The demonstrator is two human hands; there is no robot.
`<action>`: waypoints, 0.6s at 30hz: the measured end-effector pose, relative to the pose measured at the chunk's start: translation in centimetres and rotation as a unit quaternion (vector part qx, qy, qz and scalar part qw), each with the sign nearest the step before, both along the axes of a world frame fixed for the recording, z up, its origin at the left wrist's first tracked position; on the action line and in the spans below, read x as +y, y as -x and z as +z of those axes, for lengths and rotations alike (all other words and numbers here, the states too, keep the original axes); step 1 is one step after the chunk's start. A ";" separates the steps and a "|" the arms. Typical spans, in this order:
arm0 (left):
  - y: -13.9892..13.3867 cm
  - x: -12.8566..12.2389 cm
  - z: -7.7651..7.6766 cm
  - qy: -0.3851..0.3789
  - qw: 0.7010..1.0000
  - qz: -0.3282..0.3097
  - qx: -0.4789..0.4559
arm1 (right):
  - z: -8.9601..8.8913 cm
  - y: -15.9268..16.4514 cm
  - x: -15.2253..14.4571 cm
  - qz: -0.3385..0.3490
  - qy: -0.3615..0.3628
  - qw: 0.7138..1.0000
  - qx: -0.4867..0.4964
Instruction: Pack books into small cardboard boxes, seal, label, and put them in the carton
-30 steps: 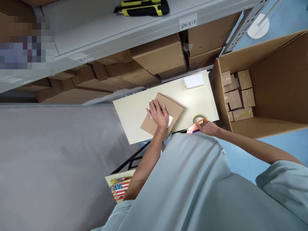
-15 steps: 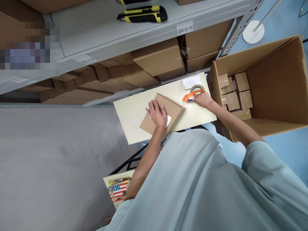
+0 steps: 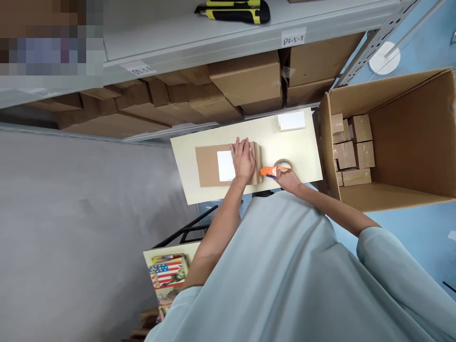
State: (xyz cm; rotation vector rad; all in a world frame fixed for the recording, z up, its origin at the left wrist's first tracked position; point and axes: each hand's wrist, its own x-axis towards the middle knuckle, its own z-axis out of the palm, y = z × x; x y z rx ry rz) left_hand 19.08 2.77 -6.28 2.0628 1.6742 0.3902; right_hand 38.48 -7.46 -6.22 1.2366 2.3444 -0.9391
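Note:
A brown cardboard box [image 3: 206, 166] with a white label [image 3: 225, 166] lies flat on the small cream-coloured table [image 3: 302, 152]. My left hand [image 3: 243, 160] rests on its top near the right end, fingers stretched out over the cardboard and partly over the label. My right hand [image 3: 289, 180] is closed around an orange tape dispenser [image 3: 270, 171] carrying a roll of tape [image 3: 284, 164]. The dispenser's front end is at the box's right edge; whether it touches is too small to tell.
A white label stack [image 3: 291, 120] lies at the table's far right. To the right stands a large open carton [image 3: 409, 142] with several small boxes [image 3: 356, 176] inside. Shelving with cartons [image 3: 245, 80] and a yellow-black utility knife [image 3: 237, 11] runs behind. Magazines [image 3: 167, 273] lie lower left.
The box has turned so its long side lies along the table and its right end faces the dispenser. My right hand has brought the tape dispenser left and nearer my body, up to the box.

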 end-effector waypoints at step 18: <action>2.0 -2.8 0.3 0.008 0.997 -0.013 0.070 | -0.6 3.6 -1.4 0.046 -0.065 0.996 -0.037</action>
